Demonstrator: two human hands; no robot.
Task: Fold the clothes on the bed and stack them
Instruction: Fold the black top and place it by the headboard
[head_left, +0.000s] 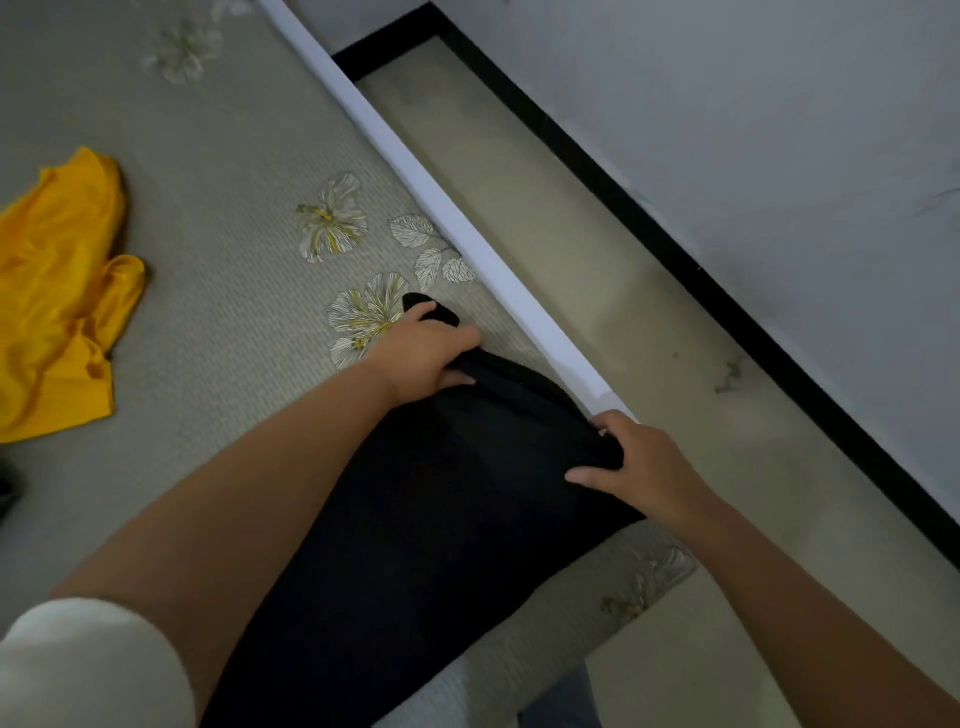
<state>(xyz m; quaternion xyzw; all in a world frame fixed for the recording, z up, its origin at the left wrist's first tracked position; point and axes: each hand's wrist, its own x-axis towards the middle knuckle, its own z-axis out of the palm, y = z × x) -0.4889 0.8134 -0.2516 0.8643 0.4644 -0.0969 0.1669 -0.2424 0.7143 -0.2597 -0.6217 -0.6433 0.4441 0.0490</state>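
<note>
Risk, slipping off the bed: black garment (441, 499) lies close along the white edge of the bed (234, 291), right corner almost at that edge; a pull toward the floor (597, 270) could likely drag the cloth over the side.
Risk, uneven fold: two corners held at different heights along the far hem; if drawn unequally, fold probably crooked, with wrinkles under the dark cloth, hard to notice because of the colour.
Risk, lost corner: thin bunch of fabric in each grip; a quick lift may let one side slide out, judged from the small amount held.
Risk, hidden part: near end of the garment covered by the left forearm and out of the picture; cannot tell how it lies there.
Left hand (421, 358): grip narrow, fingers curled over the far left corner of the black garment, thumb underneath, closed around a fold of cloth.
Right hand (628, 462): grip narrow also, thumb and fingers pinching the far right corner, bunched near the bed edge.
Place of the task's things: black garment spread on the bed between both arms; yellow garment (57, 291) crumpled and unfolded, well apart at the left, on the same bed.
Stack: none visible in this view.
</note>
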